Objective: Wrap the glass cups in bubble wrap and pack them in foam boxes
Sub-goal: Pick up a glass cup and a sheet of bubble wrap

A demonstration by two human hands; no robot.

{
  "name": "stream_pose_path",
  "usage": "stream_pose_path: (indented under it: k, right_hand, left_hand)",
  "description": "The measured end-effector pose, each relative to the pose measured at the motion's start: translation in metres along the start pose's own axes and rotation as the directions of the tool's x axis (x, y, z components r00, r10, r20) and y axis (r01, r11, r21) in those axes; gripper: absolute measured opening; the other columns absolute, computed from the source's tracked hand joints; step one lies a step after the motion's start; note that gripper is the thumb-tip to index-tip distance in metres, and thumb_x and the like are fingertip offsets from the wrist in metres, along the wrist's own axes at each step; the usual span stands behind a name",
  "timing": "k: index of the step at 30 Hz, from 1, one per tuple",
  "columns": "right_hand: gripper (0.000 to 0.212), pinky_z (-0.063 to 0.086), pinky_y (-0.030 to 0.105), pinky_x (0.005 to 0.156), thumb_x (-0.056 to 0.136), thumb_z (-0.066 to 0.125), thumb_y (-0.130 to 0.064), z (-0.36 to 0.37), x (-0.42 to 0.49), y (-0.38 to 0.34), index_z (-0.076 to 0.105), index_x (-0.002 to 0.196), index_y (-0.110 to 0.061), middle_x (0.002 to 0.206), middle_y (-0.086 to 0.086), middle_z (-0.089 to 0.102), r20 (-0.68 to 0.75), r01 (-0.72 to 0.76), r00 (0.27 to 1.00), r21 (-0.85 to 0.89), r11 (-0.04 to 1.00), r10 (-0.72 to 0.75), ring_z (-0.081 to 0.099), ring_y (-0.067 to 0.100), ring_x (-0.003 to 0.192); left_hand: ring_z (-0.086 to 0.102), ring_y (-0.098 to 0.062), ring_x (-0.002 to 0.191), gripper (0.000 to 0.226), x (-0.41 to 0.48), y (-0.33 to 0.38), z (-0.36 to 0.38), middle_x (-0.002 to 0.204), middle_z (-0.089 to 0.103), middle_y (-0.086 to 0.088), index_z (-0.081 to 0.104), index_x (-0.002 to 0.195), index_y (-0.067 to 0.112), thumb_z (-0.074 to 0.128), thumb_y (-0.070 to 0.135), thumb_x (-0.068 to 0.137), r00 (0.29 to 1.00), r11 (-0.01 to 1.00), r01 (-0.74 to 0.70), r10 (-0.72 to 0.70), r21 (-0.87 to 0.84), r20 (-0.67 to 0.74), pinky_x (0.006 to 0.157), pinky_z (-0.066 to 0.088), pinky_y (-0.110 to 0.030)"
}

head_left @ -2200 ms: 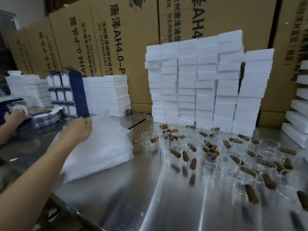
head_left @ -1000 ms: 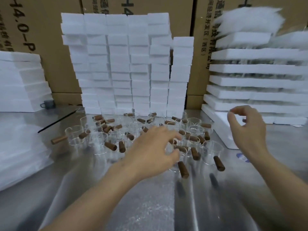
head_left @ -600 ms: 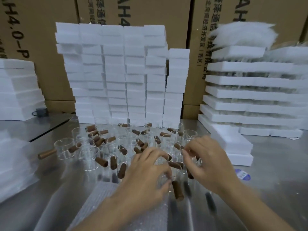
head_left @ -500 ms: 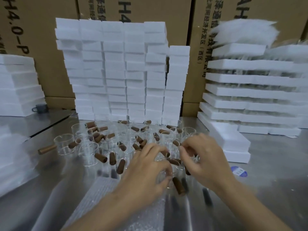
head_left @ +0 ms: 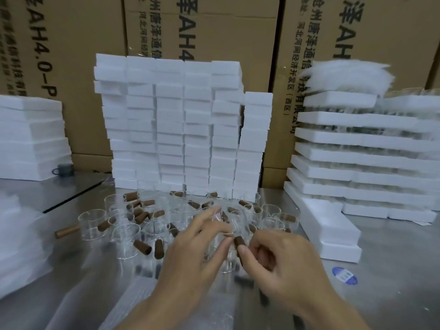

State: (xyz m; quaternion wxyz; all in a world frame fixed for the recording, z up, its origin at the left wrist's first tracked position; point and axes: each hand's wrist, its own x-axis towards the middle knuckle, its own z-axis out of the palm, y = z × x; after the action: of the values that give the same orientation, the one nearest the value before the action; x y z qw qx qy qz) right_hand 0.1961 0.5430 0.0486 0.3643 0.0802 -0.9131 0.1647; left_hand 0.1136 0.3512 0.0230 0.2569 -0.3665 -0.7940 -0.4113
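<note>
Several clear glass cups (head_left: 125, 236) with brown wooden handles stand crowded on the metal table (head_left: 392, 294). I hold one glass cup (head_left: 229, 226) just above the front of the cluster. My left hand (head_left: 190, 246) wraps its fingers around the glass body. My right hand (head_left: 278, 263) pinches the cup's brown handle (head_left: 238, 241) between thumb and forefinger. A bubble wrap sheet (head_left: 133, 306) lies flat on the table under my forearms. An open foam box (head_left: 331, 225) rests to the right of the cups.
A wall of stacked white foam boxes (head_left: 181, 129) rises behind the cups. Foam trays (head_left: 357, 151) are piled at the right, more foam (head_left: 31, 139) at the left. A bubble wrap stack (head_left: 19, 246) sits at the left edge. Cardboard cartons (head_left: 214, 32) close the back.
My left hand left the bubble wrap stack and came to the cups. Both hands closed on one front cup and lifted it slightly toward me.
</note>
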Motion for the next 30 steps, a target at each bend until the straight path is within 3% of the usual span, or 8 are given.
stream_pose_path:
  k: [5,8,10,13,18,22,25,30]
  right_hand:
    - [0.049,0.039,0.021,0.053,0.093,0.046,-0.071,0.010,-0.001,-0.007,0.048,0.070,-0.029,0.070,-0.013,0.060,0.037,0.003,0.999,-0.019,1.000,-0.002,0.059,0.007,0.070]
    - [0.046,0.043,0.021,0.058,0.095,0.049,-0.071,0.016,-0.003,-0.010,0.056,0.076,-0.030,0.075,-0.017,0.064,-0.004,-0.039,0.999,0.081,0.996,0.039,0.062,0.009,0.071]
    - [0.040,0.048,0.025,0.057,0.097,0.056,-0.067,0.020,-0.004,-0.013,0.065,0.083,-0.030,0.072,-0.013,0.066,-0.035,-0.068,0.996,0.220,0.973,0.077,0.064,0.014,0.068]
    - [0.030,0.060,0.046,0.066,0.096,0.064,-0.059,0.025,-0.004,-0.018,0.074,0.094,-0.030,0.073,-0.005,0.070,-0.079,-0.113,0.983,0.465,0.878,0.168,0.065,0.019,0.065]
    - [0.027,0.060,0.058,0.066,0.095,0.068,-0.056,0.029,-0.003,-0.026,0.077,0.103,-0.032,0.077,0.000,0.070,-0.085,-0.148,0.963,0.627,0.765,0.256,0.062,0.021,0.059]
    - [0.018,0.061,0.049,0.061,0.098,0.072,-0.047,0.031,-0.004,-0.032,0.079,0.101,-0.031,0.077,0.005,0.071,-0.039,-0.169,0.962,0.692,0.702,0.270,0.059,0.017,0.054]
    - [0.018,0.052,0.032,0.053,0.094,0.070,-0.041,0.036,-0.006,-0.036,0.079,0.097,-0.026,0.076,0.008,0.069,0.017,-0.196,0.963,0.729,0.656,0.268,0.058,0.017,0.053]
    - [0.027,0.042,0.024,0.051,0.093,0.061,-0.042,0.046,-0.007,-0.043,0.073,0.090,-0.018,0.068,0.005,0.064,0.094,-0.241,0.956,0.789,0.566,0.276,0.056,0.016,0.048]
  left_hand:
    - [0.064,-0.004,0.118,0.009,0.002,0.001,-0.007,0.158,0.040,0.030,0.062,0.108,0.047,0.056,0.051,0.102,0.974,0.988,-0.141,0.150,0.062,-0.168,0.095,0.057,-0.047]
    - [0.056,0.002,0.133,0.020,0.002,-0.001,-0.012,0.156,0.046,0.028,0.059,0.117,0.043,0.070,0.043,0.100,0.958,0.985,-0.170,0.164,-0.006,-0.237,0.101,0.055,-0.035]
    - [0.055,0.001,0.136,0.044,0.003,0.002,-0.015,0.152,0.052,0.028,0.055,0.126,0.045,0.082,0.038,0.092,0.951,0.983,-0.131,0.088,-0.128,-0.297,0.101,0.052,-0.026]
    - [0.055,0.000,0.134,0.072,0.004,0.011,-0.015,0.145,0.057,0.026,0.052,0.140,0.047,0.093,0.042,0.082,0.932,0.917,0.032,-0.171,-0.396,-0.320,0.096,0.049,-0.029]
    - [0.073,-0.003,0.112,0.064,0.006,0.013,-0.012,0.117,0.078,0.016,0.071,0.122,0.040,0.095,0.060,0.066,0.893,0.613,0.327,-0.450,-0.719,0.022,0.098,0.055,-0.037]
    - [0.069,-0.005,0.123,0.046,0.003,0.016,-0.006,0.129,0.076,0.013,0.078,0.127,0.032,0.074,0.055,0.088,0.884,0.511,0.454,-0.359,-0.730,0.299,0.102,0.051,-0.036]
    - [0.070,-0.016,0.125,0.036,0.004,0.015,-0.005,0.129,0.078,0.000,0.081,0.124,0.027,0.066,0.047,0.099,0.883,0.451,0.464,-0.298,-0.762,0.362,0.104,0.052,-0.035]
    - [0.071,-0.027,0.122,0.035,0.006,0.012,-0.003,0.129,0.077,-0.007,0.082,0.119,0.018,0.068,0.039,0.095,0.871,0.300,0.482,-0.266,-0.823,0.413,0.104,0.056,-0.039]
